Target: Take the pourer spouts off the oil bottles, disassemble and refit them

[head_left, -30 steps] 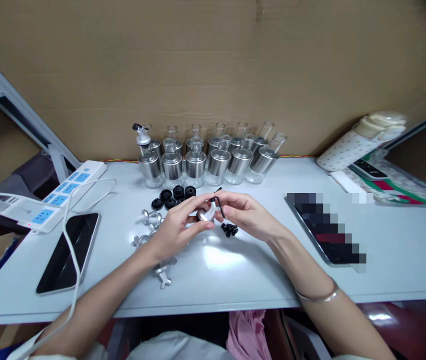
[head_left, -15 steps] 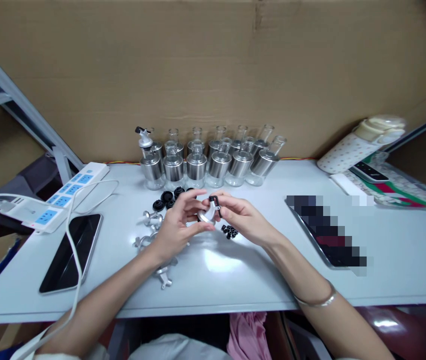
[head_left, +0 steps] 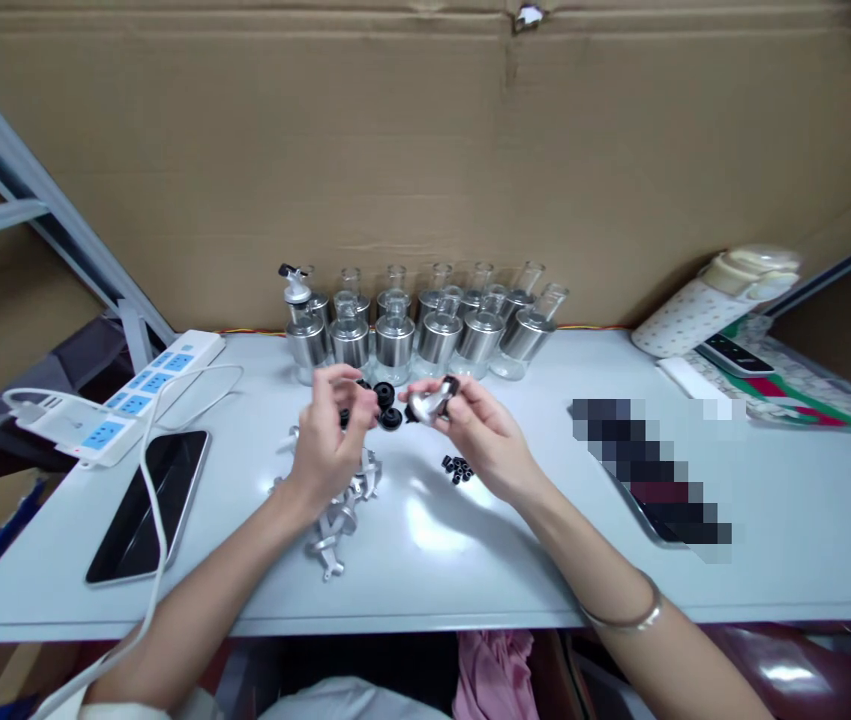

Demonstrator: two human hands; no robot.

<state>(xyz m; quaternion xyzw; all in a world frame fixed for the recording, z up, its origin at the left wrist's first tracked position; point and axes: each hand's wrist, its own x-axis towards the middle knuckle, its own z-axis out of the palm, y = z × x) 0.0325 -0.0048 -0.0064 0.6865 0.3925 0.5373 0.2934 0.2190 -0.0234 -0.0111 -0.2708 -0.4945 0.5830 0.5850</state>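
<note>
My right hand grips a silver pourer spout with a black flip cap, tilted above the table. A black part shows at the spout's left end. Separated from it, my left hand hovers with thumb and fingers apart and slightly curled, over black round stoppers; its fingertips are a little blurred. Beneath and beside the left hand, several silver spouts lie in a loose heap, partly hidden by it. Small black caps are piled on the table below my right hand.
Two rows of glass bottles with steel sleeves stand at the back; the front left one bears a spout. A power strip, white cable and tablet lie left. A phone-like device and drinking flask are right.
My left hand has let go of the spout and moved left to the black stoppers. The right hand keeps the spout, now turned and slightly higher. The camera view has tilted up somewhat.
</note>
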